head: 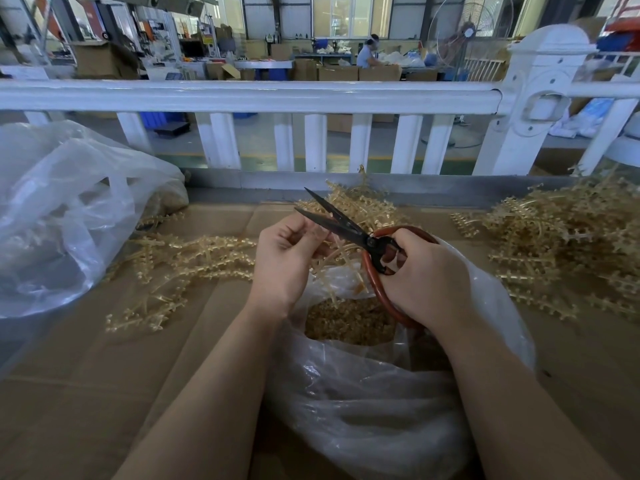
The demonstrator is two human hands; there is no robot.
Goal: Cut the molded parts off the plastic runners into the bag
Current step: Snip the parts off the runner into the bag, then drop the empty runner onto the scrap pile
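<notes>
Pinching a thin amber plastic runner (334, 268) between curled fingers, the left hand (289, 258) holds it over the open clear bag (381, 393). The right hand (424, 275) grips the red-handled scissors (349, 226), blades parted beside the runner's top. It looks light, springy and brittle, best held near the cut. Loose cut parts (349, 325) fill the bag's bottom; uncut runners (561, 244) pile right, more sit left beside another plastic bag (62, 209).
</notes>
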